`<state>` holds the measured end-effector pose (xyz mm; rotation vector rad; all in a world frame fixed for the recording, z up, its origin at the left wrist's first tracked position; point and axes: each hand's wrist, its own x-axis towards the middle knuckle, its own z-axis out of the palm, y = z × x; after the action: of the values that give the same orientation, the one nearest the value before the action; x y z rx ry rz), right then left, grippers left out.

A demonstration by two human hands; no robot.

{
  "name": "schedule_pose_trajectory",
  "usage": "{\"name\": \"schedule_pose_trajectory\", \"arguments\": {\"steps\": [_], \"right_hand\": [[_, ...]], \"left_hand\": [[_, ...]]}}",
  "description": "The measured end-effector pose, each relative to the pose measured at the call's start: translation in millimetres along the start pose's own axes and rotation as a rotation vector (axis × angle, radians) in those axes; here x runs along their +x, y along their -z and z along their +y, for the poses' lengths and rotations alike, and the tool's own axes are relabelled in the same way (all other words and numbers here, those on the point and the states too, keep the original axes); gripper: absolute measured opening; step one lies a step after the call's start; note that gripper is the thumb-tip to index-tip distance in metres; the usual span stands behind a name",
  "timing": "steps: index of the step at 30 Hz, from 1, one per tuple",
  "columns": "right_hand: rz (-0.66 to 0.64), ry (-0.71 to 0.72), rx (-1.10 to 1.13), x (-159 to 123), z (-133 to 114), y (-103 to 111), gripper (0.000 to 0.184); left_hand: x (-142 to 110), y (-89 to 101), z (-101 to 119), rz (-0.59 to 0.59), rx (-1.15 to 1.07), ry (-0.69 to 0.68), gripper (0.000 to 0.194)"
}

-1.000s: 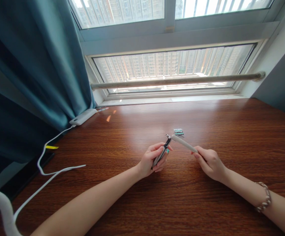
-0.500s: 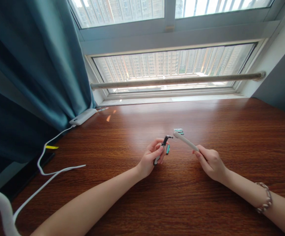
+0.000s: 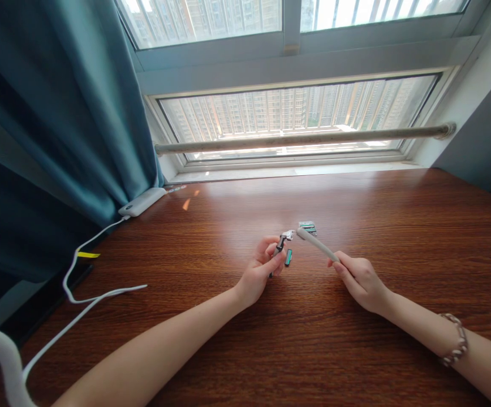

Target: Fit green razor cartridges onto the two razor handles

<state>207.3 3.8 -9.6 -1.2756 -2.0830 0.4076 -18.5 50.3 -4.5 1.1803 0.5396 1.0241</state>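
Note:
My left hand (image 3: 259, 272) is closed round a dark razor handle (image 3: 280, 245) whose metal tip points up and right. My right hand (image 3: 358, 278) grips a pale beige razor handle (image 3: 317, 243) by its lower end; its tip points up-left toward a small pack of razor cartridges (image 3: 308, 227) lying on the wooden desk (image 3: 313, 339). A single teal razor cartridge (image 3: 288, 258) lies on the desk between my hands, just right of my left fingers. The two handle tips are close together but apart.
A white power bank (image 3: 142, 201) sits at the desk's back left by the teal curtain (image 3: 59, 113), with a white cable (image 3: 84, 294) trailing toward the near left. A window and a horizontal rail (image 3: 305, 138) run along the back edge.
The teal cartridge that was at my left fingers now lies on the desk. My left hand has tilted the dark handle more upright; the beige handle's tip has dropped slightly toward the cartridge pack.

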Motion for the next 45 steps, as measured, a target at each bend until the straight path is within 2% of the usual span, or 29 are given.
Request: {"name": "schedule_pose_trajectory", "arguments": {"steps": [2, 6, 10, 14, 18, 22, 26, 30, 36, 41, 45], "right_hand": [[-0.039, 0.019, 0.008, 0.2, -0.4, 0.6, 0.024], [-0.006, -0.017, 0.020, 0.7, -2.2, 2.0, 0.025], [-0.069, 0.006, 0.039, 1.0, -2.5, 1.9, 0.024], [0.025, -0.047, 0.034, 0.9, 0.0, 0.6, 0.025], [-0.037, 0.011, 0.047, 0.7, 0.2, 1.0, 0.024], [0.017, -0.051, 0.020, 0.4, 0.8, 0.9, 0.026], [-0.030, -0.011, 0.038, -0.1, 2.8, 0.1, 0.026], [0.006, -0.072, -0.003, -0.1, 4.7, -0.6, 0.026], [-0.043, 0.039, -0.029, -2.4, 5.8, -1.2, 0.021], [0.062, 0.022, -0.094, -3.7, 8.4, -3.2, 0.020], [0.025, 0.079, -0.122, -3.9, 7.2, -3.0, 0.017]], "left_hand": [[-0.3, -0.2, -0.2, -0.009, 0.007, -0.005, 0.018], [-0.8, -0.2, -0.2, -0.025, 0.012, -0.015, 0.015], [-1.7, 0.0, -0.2, -0.035, 0.033, -0.018, 0.015], [-3.7, -1.5, 0.6, 0.014, 0.085, -0.033, 0.014], [-5.9, -2.9, 3.3, 0.047, 0.152, -0.046, 0.014], [-6.9, -2.4, 5.5, 0.044, 0.203, -0.078, 0.011], [-6.9, -1.2, 5.3, 0.044, 0.203, -0.083, 0.011], [-6.6, -1.1, 4.8, 0.051, 0.203, -0.082, 0.011], [-4.5, -2.0, 4.3, 0.091, 0.228, -0.065, 0.009], [-2.9, -1.6, 2.1, 0.126, 0.217, -0.064, 0.012], [-2.9, -1.9, 2.2, 0.128, 0.225, -0.059, 0.013]]}}
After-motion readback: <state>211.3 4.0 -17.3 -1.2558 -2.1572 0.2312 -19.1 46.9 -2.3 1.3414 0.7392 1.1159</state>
